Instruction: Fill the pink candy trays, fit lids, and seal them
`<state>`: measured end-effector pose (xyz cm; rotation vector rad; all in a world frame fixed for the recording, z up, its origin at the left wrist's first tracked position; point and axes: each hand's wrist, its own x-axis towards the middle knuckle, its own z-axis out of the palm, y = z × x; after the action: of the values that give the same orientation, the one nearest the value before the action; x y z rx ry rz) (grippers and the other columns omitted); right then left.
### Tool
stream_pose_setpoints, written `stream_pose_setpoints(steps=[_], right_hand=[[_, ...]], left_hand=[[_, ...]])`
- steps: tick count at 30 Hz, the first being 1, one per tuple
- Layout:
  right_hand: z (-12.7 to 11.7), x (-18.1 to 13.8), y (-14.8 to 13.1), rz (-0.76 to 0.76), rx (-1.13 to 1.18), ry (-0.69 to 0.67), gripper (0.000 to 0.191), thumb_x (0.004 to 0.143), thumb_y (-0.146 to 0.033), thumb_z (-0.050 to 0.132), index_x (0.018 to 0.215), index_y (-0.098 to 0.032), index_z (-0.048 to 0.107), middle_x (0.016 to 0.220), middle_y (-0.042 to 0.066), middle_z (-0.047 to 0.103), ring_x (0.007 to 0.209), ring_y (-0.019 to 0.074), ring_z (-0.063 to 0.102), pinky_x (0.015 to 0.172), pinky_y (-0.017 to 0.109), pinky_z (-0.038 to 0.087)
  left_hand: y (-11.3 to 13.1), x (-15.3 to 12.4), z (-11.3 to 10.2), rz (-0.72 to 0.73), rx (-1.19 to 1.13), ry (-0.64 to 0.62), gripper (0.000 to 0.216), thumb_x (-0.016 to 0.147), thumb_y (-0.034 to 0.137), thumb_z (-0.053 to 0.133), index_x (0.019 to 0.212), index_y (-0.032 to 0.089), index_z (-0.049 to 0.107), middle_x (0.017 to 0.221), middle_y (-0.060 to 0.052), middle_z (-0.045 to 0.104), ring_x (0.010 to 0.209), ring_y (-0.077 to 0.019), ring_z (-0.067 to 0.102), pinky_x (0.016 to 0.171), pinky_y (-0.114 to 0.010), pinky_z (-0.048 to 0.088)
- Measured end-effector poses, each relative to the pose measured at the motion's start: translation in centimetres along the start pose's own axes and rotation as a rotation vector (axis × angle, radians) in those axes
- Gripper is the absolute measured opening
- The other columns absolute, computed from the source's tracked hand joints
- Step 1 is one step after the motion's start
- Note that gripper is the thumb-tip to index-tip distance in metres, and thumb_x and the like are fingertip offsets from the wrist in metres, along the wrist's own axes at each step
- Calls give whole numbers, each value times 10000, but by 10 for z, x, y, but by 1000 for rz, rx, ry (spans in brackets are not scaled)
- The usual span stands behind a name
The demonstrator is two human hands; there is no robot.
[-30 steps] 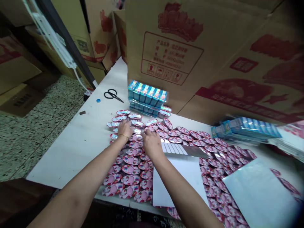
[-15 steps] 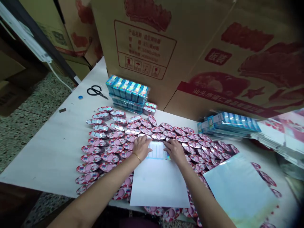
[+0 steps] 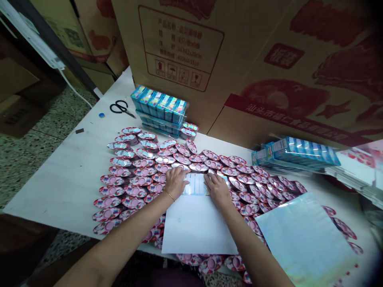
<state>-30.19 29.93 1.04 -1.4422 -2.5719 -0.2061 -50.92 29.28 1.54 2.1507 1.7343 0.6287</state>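
Observation:
Many pink oval toy pieces (image 3: 140, 171) lie in overlapping rows across a white table (image 3: 74, 175). On top of them, in front of me, lies a white sheet (image 3: 194, 225) whose far edge carries a strip of small shiny labels (image 3: 196, 186). My left hand (image 3: 175, 182) presses its fingertips on the left end of that strip; a thin bracelet is on the wrist. My right hand (image 3: 218, 187) rests on the strip's right end, fingers bent down onto it. Neither hand lifts anything clear of the table.
Black scissors (image 3: 119, 107) and a blue cap (image 3: 102, 115) lie at the far left. Wrapped packs of blue boxes (image 3: 160, 107) stand by large cardboard cartons (image 3: 239, 59); more blue packs (image 3: 296, 153) at right. A shiny foil sheet (image 3: 305, 239) lies at the near right.
A second ago both hands were among the pink pieces at the far left. They have come back onto the label strip of the white sheet, and the view has swung right.

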Motion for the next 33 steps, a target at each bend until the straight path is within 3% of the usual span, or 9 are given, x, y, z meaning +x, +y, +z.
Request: stream_pose_setpoints(steps=[6,11,14,18,23,26,29,31,33], right_hand=[[-3,2,-1,86,18,30,343,836,-286,392,1166,-214,455,1087,84,506,954,217,430,768,344,367],[4,-1,5,-29,-4,28,327,833,-210,393,1151,-219,468,1108,73,504,986,221,416,786,348,356],[0,-5,3,-19,64,87,257,830,-204,402,1050,-195,533,1069,78,525,953,200,443,792,335,359],[-49,6,-12,65,257,98,178,821,-244,417,839,-186,583,899,64,567,848,175,483,761,308,372],[-122,49,-39,155,626,2,150,781,-280,455,731,-199,572,773,40,567,744,155,507,674,269,393],[-121,82,-58,270,843,1,180,738,-329,495,681,-181,581,683,22,565,630,131,495,577,243,383],[-95,111,-77,437,1107,-16,229,685,-373,538,659,-149,579,586,3,541,534,102,464,499,215,350],[-77,125,-88,558,1284,-54,250,649,-392,563,653,-142,569,512,-21,508,458,83,425,445,201,313],[-63,135,-95,662,1387,-61,252,611,-391,592,639,-143,559,472,-41,483,416,69,394,419,192,288]], left_hand=[[0,-2,4,14,-9,43,319,693,315,583,986,227,494,975,-43,477,976,-206,377,835,-367,254],[-1,-3,5,20,-23,62,295,706,323,566,971,216,494,971,-45,480,963,-203,384,825,-362,265],[-2,-2,7,7,-38,47,305,711,326,558,989,222,491,985,-48,477,975,-204,378,833,-370,260],[0,0,5,-16,-56,19,337,692,322,581,1005,233,496,996,-45,474,988,-204,374,838,-371,262],[-3,1,-9,-48,-151,13,327,679,307,593,1000,271,537,1005,-23,515,1006,-196,391,872,-375,253],[-19,-2,-25,-175,-452,114,245,765,345,465,944,232,588,1008,-40,553,1009,-190,429,875,-360,284],[-39,-6,-42,-397,-1003,179,469,803,467,298,957,142,599,923,-88,602,855,-176,533,731,-304,390],[-51,-6,-51,-513,-1293,169,566,772,541,292,974,104,590,863,-104,620,733,-159,564,617,-267,407],[-58,-4,-58,-576,-1424,181,552,718,562,394,934,98,601,823,-100,629,658,-136,565,558,-236,397]])
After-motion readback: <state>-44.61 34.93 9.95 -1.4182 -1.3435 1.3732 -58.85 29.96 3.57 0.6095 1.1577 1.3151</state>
